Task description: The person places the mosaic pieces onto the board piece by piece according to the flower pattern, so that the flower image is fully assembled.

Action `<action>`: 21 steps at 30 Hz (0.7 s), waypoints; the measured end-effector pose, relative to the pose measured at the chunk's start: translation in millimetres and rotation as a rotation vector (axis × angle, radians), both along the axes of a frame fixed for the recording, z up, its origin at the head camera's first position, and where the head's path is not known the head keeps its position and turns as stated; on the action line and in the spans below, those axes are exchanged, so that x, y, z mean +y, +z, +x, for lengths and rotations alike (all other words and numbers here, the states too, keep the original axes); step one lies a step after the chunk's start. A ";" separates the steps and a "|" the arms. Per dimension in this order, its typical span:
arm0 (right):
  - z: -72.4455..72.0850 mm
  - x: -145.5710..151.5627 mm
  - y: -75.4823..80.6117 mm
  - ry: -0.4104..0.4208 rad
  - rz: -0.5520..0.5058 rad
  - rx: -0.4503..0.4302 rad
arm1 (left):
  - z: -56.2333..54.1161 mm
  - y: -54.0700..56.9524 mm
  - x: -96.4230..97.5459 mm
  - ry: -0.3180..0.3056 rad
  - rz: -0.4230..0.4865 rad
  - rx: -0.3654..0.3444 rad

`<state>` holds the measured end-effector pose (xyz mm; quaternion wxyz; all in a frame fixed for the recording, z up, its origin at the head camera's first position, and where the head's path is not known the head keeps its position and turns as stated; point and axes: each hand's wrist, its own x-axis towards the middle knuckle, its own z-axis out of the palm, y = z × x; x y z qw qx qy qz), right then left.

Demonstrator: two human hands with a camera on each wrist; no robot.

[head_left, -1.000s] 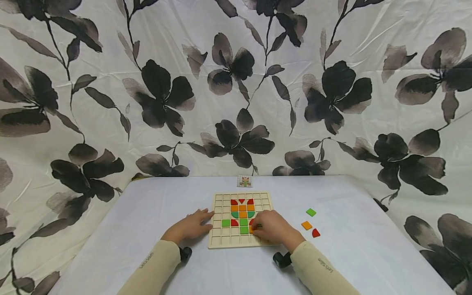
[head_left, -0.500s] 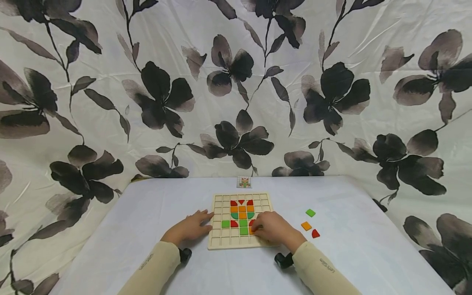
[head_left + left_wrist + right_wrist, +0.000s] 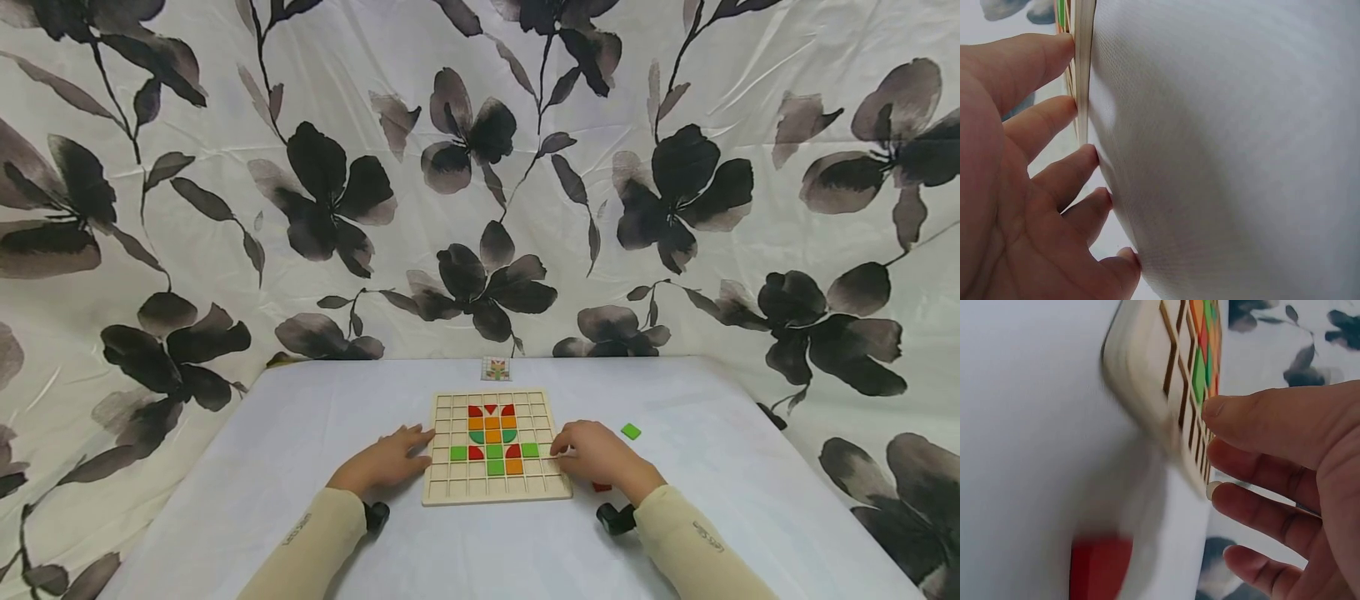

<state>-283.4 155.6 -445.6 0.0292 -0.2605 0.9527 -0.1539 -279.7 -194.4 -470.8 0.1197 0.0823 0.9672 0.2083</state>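
Note:
My left hand [image 3: 390, 458] has its fingers straight, two fingertips against the side of the wooden grid board [image 3: 454, 493] in the left wrist view. Red, orange and green tiles form a pattern on the board. An orange tile [image 3: 513, 467] sits in a cell beside a lower green tile [image 3: 496, 468]. My right hand [image 3: 600, 457] is over the board's right edge, fingers loosely bent and holding nothing. Below it in the right wrist view lies a loose red piece [image 3: 1100, 565], mostly hidden by the hand in the head view.
A loose green tile [image 3: 631, 431] lies on the white-covered table [image 3: 675, 400] beyond my right hand. Behind the board is a small pattern card [image 3: 497, 369]. A floral curtain [image 3: 450, 208] hangs along the back.
My right hand has let go of the orange tile in its cell and moved right, off the pattern. It now covers the loose orange tile. My left hand stays put.

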 end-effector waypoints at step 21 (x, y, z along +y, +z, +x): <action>1.5 68.5 1.5 -0.225 0.025 -0.129 | -2.1 -2.3 1.6 0.014 -0.011 -0.007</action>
